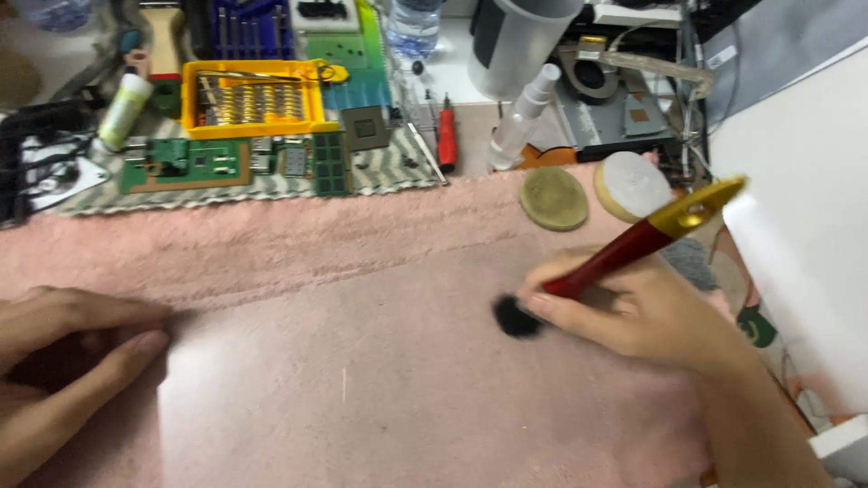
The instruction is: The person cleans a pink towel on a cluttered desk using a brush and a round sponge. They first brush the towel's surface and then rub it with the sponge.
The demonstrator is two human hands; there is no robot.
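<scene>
Behind the pink towel (380, 244) we see a yellow bit case (249, 98), green circuit boards (194, 163), a red screwdriver (448, 134), a white spray bottle (520, 122) and two round pads (553, 197) (one olive, one white). Nothing blocks the hands. Our right hand (646, 312) pinches a red-handled brush (633, 248), black bristles touching the towel mid-right. Our left hand (63, 361) lies loosely curled on the towel's left edge, holding nothing
</scene>
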